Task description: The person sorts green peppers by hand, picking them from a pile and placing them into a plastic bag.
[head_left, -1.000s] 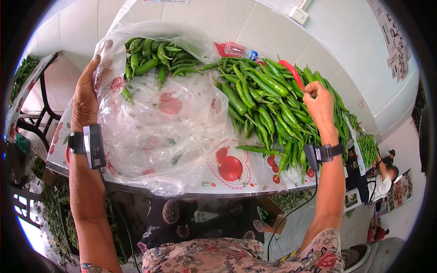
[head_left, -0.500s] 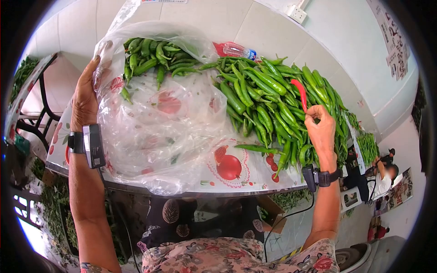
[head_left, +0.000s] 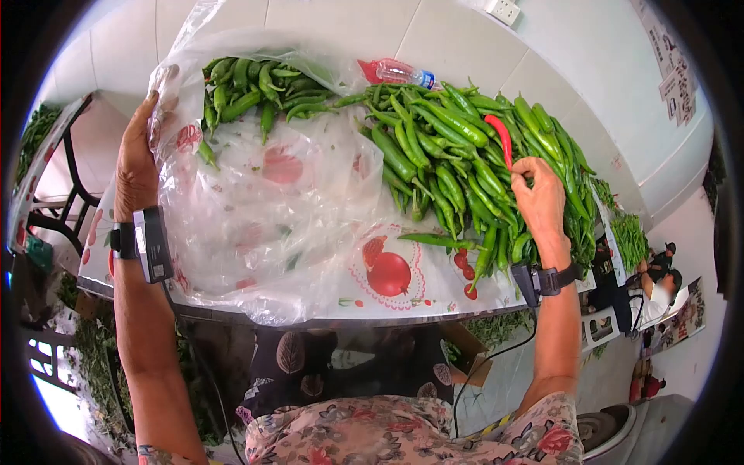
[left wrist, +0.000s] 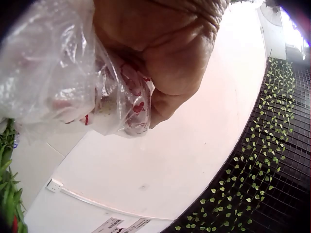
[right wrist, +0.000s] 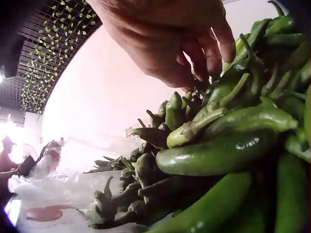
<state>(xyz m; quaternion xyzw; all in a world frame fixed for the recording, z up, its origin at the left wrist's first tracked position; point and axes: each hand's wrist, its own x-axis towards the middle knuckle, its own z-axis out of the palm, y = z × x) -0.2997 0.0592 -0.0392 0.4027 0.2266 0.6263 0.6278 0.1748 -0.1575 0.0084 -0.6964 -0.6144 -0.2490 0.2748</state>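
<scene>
In the head view my left hand (head_left: 139,167) grips the edge of a clear plastic bag (head_left: 256,217), fingers behind the film and thumb in front. The left wrist view shows the bag's printed film (left wrist: 138,104) bunched in that hand. Green chili peppers (head_left: 256,89) lie inside the bag at the far end. My right hand (head_left: 541,200) pinches a red chili pepper (head_left: 501,136) by its lower end, over a large pile of green chili peppers (head_left: 465,170). In the right wrist view its fingers (right wrist: 211,56) reach down close over the pile, and the red pepper is mostly hidden.
A clear plastic bottle (head_left: 403,74) lies behind the pile, against the tiled wall. The table's cover (head_left: 387,271) has a pomegranate print. A cardboard box (head_left: 469,360) stands under the table. Farther right, a person in a white top (head_left: 659,302) is near another table.
My right hand has drawn the red pepper from the far side of the pile nearer to me, over the green peppers. The left hand keeps its hold on the bag. The view has shifted slightly.
</scene>
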